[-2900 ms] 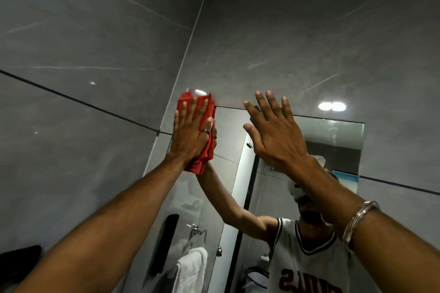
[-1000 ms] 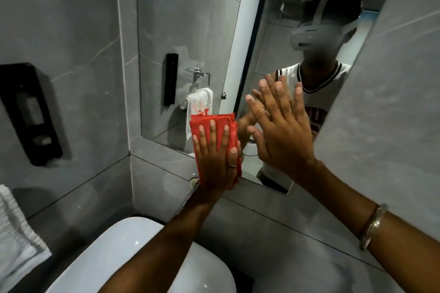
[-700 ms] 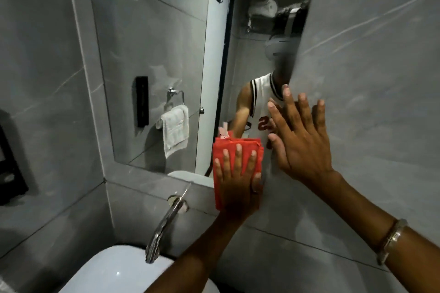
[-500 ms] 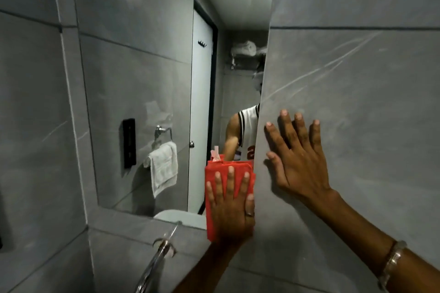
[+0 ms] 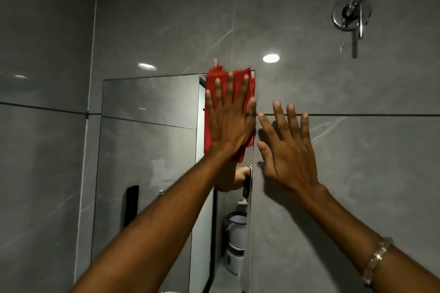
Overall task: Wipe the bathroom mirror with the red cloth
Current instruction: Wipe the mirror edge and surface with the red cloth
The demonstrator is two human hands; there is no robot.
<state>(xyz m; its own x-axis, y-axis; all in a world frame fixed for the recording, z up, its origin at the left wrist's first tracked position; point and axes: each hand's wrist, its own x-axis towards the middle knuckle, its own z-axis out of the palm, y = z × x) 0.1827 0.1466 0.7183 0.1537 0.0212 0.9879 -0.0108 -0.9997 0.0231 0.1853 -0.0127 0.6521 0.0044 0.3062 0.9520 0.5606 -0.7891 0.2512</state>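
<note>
Left hand: my left hand [image 5: 229, 123] lies flat on the cloth [image 5: 214, 88], palm to the glass, fingers [image 5: 229, 85] spread and straight. Nothing is pinched; the cloth is pinned by pressure only. A dark ring sits on the thumb.

Cloth: red, folded, at the top right corner of the mirror [image 5: 147, 140]. Its upper edge pokes just past the mirror's top edge; a small pale tag sticks up from its top left corner. Its lower corner hangs out below my palm.

Right hand: my right hand [image 5: 288, 154] is flat on the grey wall [image 5: 333, 173] just beside the mirror's right edge, fingers apart, holding nothing. The index tip touches the dark grout line. A clear beaded bracelet [image 5: 377, 261] is on that wrist.

Spacing: the two hands are near each other, not touching; the mirror's right edge runs between them.

Mirror: tall pane set flush in the tile. I see in it a white door, a black wall box [image 5: 131, 204], a bit of a reflected arm under my left wrist and a white jug-like thing low down; I cannot tell what that is.

Wall: a chrome valve with lever [image 5: 352, 16] sits upper right, well apart from both hands. Bright ceiling-light glints show on the tile above the mirror.
</note>
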